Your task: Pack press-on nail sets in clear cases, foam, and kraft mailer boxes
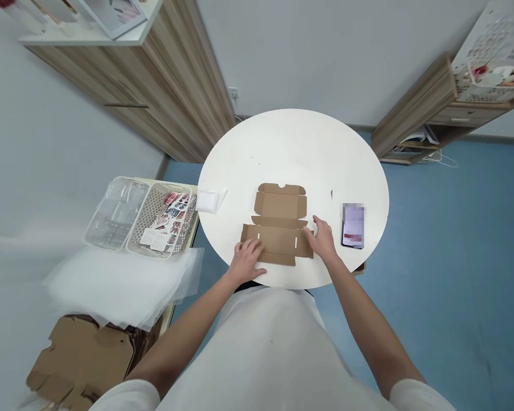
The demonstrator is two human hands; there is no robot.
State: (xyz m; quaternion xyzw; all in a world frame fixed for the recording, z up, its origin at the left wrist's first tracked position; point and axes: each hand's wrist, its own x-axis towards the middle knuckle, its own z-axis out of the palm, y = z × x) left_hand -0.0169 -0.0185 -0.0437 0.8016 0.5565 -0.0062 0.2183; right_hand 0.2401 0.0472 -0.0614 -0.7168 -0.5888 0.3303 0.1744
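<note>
A flattened brown cardboard box (278, 240) lies unfolded near the front of a round white table (295, 148), its slots and side flaps showing. My left hand (245, 261) rests on its lower left corner, fingers stretched over the flap and the thumb pointing right over the tabletop. At the right edge of the cardboard is my right hand (322, 237), with thumb and forefinger apart and the thumb close to or touching the side flap. Neither hand grips anything that I can see.
A phone (353, 228) lies on the table's right side, and a small white packet (208, 201) at its left edge. Left of the table stand a basket of printed cards (171, 220), a bin of clear plastic (117, 214), translucent sheets (124, 285) and stacked cardboard boxes (85, 359).
</note>
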